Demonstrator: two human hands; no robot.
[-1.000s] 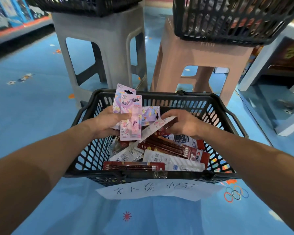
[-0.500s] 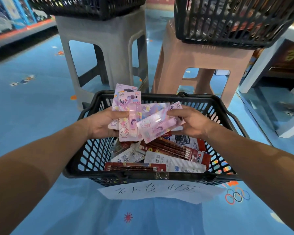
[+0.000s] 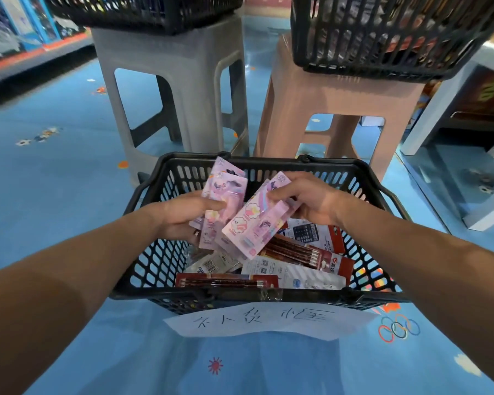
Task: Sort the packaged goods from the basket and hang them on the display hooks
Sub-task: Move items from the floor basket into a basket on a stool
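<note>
A black plastic basket (image 3: 268,295) stands on the blue floor in front of me, with a handwritten paper label on its near side. My left hand (image 3: 180,216) grips a small stack of pink cartoon blister packs (image 3: 224,195) above the basket's left half. My right hand (image 3: 311,199) pinches another pink blister pack (image 3: 254,220) by its upper end, tilted, its lower end overlapping the stack. Inside the basket lie red pencil packs (image 3: 303,253), a calculator pack (image 3: 307,232) and white packs (image 3: 291,276).
A grey stool (image 3: 177,81) and a pink stool (image 3: 337,109) stand just behind the basket, each bearing another black basket (image 3: 382,38) of goods. A white shelf unit (image 3: 468,138) is at the right. Display shelving runs along the far left.
My right hand has lifted a pink pack out of the basket, turned it face up and brought it against the stack in my left hand. The view has dipped slightly.
</note>
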